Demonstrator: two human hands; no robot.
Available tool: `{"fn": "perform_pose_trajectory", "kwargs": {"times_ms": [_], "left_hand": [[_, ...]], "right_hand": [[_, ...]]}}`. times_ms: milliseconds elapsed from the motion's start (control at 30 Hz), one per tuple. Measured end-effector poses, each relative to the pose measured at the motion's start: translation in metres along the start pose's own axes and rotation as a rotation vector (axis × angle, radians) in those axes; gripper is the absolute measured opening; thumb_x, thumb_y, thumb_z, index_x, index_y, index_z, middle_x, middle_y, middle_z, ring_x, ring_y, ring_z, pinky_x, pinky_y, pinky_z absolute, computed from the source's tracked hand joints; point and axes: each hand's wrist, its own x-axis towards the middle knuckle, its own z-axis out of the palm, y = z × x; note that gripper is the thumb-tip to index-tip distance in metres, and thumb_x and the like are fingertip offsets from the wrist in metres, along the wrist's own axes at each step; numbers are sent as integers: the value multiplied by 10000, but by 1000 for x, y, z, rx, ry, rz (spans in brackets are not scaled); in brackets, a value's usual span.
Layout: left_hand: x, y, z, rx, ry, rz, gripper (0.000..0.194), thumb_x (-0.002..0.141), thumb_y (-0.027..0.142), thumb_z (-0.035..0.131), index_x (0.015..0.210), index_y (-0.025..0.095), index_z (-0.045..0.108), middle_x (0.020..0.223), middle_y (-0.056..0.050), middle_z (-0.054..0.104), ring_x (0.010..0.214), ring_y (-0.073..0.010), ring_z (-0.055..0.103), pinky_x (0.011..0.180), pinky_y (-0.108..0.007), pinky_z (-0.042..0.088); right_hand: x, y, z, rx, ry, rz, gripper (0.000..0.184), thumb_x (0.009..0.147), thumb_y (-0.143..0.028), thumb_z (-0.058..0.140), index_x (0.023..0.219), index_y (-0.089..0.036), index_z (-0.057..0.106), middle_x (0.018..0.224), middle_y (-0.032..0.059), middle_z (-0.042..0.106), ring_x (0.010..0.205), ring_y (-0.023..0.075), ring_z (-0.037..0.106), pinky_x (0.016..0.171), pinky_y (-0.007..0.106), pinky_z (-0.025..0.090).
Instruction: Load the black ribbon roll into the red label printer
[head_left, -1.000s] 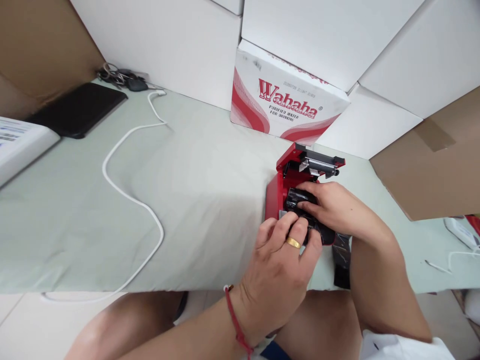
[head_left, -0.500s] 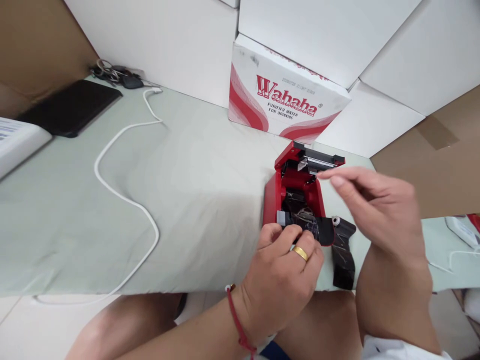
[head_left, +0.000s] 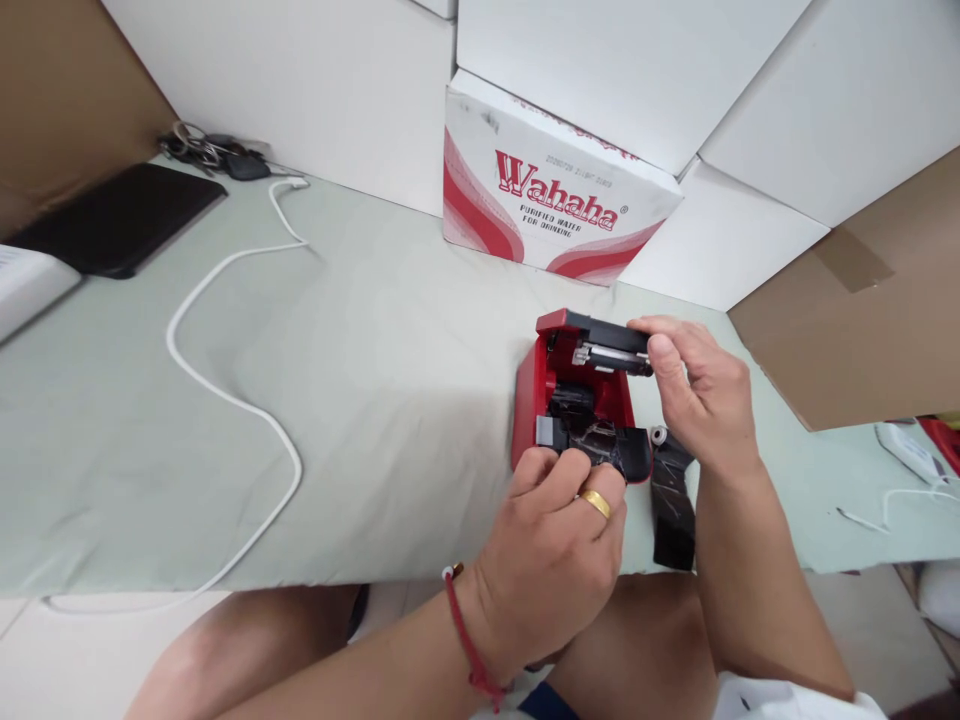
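Cable [head_left: 299,470] trails down the frame's left. At lower centre, the left hand [head_left: 555,545] curls against the red device [head_left: 527,402], right of centre, apparently bracing it; hidden fingertips leave its grip uncertain. Further right, the right hand [head_left: 706,388] pinches the raised lid [head_left: 600,330] between thumb and fingers, seemingly controlling its tilt.

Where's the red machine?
In the head view, the red machine sits right of centre, in front of the Wahaha box, with the right hand on its raised lid.
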Motion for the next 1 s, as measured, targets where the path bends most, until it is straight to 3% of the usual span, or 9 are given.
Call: {"fn": "perform_pose_trajectory", "kwargs": {"times_ms": [167,333,467,567,667,833,933,1000], "left_hand": [[-5,3,4,-63,74,31,207,1001,64,616,834,170,679,845,-10,694,857,-184,589,800,-387,400],[0,-4,1,-114,88,8,81,1026,138,637,1052,151,713,834,-9,745,832,-183,663,805,-390,440],[8,-27,-6,-196,139,-121,266,1106,272,509,1310,162,640,1151,-97,816,1145,-241,727,997,-417,482],[7,-48,-10,-249,92,-273,323,1132,229,411,1397,178,587,1257,-99,810,1233,-205,735,1140,-401,445],[4,-62,-13,-261,13,-284,306,1130,204,422,1375,187,604,1170,-54,845,1145,-171,782,1175,-380,423],[6,-67,-18,-220,-43,-250,252,1111,197,431,1217,209,660,1100,-26,855,1115,-193,804,1208,-414,346],[8,-68,-19,-262,-40,-267,159,1074,232,539,1162,229,671,1077,-12,856,1056,-207,813,1225,-447,320],[9,-68,-17,-367,-39,-362,140,1034,259,633,1169,251,674,1077,1,855,1043,-206,806,1220,-453,342]], "right_hand": [[-39,-2,-4,92,-94,-122,344,1107,-248,523,1392,-246,715,1404,99,765,1350,247,691,1185,484,529],[-71,9,6,245,-180,-82,422,1124,-232,467,1497,-269,660,1547,76,678,1511,241,568,1280,520,444],[-78,14,14,320,-113,-81,439,1131,-232,459,1517,-312,650,1553,46,674,1512,232,565,1290,507,430],[-79,16,16,347,-117,-83,455,1132,-223,451,1532,-337,636,1556,30,672,1506,234,571,1290,515,428],[-79,19,18,371,-124,-88,463,1126,-198,459,1530,-340,635,1554,23,673,1516,230,560,1295,513,419],[-80,20,24,368,-96,-84,442,1098,-146,510,1471,-305,684,1509,47,708,1491,231,584,1273,502,442],[-82,19,29,368,-55,-89,428,1075,-171,572,1474,-287,676,1490,74,718,1473,256,596,1256,523,453],[-84,18,31,378,-24,-93,412,1063,-206,608,1462,-282,677,1487,88,715,1473,275,588,1251,546,449]]}}
